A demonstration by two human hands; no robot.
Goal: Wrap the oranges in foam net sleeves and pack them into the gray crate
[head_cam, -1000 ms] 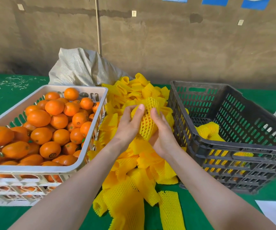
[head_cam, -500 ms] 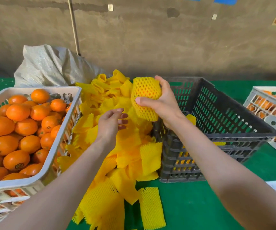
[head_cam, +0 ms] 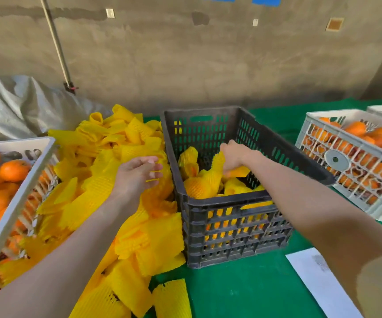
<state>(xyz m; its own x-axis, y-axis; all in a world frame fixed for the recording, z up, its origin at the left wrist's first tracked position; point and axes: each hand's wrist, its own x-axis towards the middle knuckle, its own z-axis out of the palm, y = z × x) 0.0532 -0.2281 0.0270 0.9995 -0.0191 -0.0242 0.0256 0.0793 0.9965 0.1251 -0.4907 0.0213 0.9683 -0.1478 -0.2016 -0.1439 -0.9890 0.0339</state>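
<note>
My right hand reaches down inside the gray crate and grips a wrapped orange in a yellow foam net sleeve, low among several other wrapped oranges. My left hand hovers with relaxed fingers, holding nothing, over the pile of yellow foam sleeves left of the crate. Bare oranges fill the white crate at the far left.
A second white crate of oranges stands to the right of the gray crate. A grey sack lies behind the sleeve pile. A white sheet of paper lies on the green table near the front right.
My right hand has carried the wrapped orange from above the sleeve pile down into the gray crate. My left hand has stayed over the pile. The view has swung right.
</note>
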